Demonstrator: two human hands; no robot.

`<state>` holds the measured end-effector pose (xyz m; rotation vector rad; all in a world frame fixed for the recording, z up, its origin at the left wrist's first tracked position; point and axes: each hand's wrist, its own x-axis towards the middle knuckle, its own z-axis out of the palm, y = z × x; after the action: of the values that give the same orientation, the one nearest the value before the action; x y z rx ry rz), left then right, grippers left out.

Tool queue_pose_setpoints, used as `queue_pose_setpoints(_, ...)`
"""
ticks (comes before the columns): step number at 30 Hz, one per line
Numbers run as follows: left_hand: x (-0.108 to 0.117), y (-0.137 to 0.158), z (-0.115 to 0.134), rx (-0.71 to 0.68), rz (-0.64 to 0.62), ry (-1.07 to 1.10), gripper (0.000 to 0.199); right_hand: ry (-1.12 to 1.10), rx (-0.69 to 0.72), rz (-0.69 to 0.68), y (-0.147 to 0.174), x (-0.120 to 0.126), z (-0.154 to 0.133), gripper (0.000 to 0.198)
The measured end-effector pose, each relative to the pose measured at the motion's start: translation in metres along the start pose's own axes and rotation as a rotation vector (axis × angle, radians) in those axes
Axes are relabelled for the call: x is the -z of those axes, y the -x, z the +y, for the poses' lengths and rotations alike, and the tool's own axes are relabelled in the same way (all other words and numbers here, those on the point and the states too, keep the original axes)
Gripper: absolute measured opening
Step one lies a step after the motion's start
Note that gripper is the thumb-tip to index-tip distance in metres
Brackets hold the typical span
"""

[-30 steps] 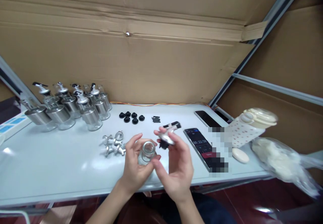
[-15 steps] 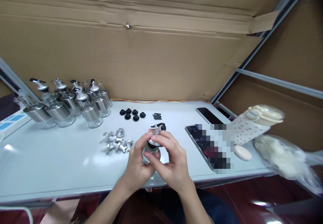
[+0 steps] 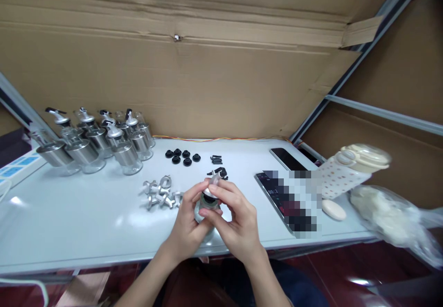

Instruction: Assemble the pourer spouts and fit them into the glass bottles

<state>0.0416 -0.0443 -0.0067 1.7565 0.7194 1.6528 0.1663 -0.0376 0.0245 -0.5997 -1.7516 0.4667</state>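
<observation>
A clear glass oil bottle [image 3: 200, 213] stands between my hands near the table's front edge. Its silver pour spout [image 3: 215, 179] has a black lever and a black collar beneath. My left hand [image 3: 187, 221] is closed around the bottle's neck and upper side. On the spout's silver cap rest the fingers of my right hand [image 3: 238, 219], its thumb across the neck. Most of the bottle's lower body is hidden by my hands. Left of them lies a group of silver spout tops [image 3: 159, 192]. Several black stoppers [image 3: 187, 162] and small black levers [image 3: 216, 160] lie farther back.
Several steel-banded glass bottles [image 3: 126, 155], some with spouts, crowd the back left beside a power strip [image 3: 20, 165]. Rightward are two phones [image 3: 273, 201], a cream-lidded flask [image 3: 346, 173], a pale oval object [image 3: 334, 209] and a plastic bag [image 3: 384, 215]. Cardboard [image 3: 214, 90] walls the back.
My hands stay on the bottle and its spout, with a slight shift of the fingers at the neck. The whole view has moved slightly.
</observation>
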Motion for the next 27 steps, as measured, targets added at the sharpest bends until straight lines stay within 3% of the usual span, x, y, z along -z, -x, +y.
queue_pose_setpoints(6, 0.0028, 0.0010, 0.0010, 0.001, -0.042, 0.019, 0.051, -0.019, 0.017, -0.002, 0.0015, 0.0002, 0.0015, 0.050)
queue_pose_setpoints(13, 0.0003, 0.0035, -0.0057, -0.176, 0.100, -0.142, 0.037, -0.003, 0.065, -0.014, 0.0026, -0.0031, -0.0006, 0.047)
queue_pose_setpoints(27, 0.0000, -0.0005, 0.0025, -0.123, -0.015, 0.052, 0.044, 0.035, 0.138, 0.009, 0.0067, -0.0016, -0.0007, 0.050)
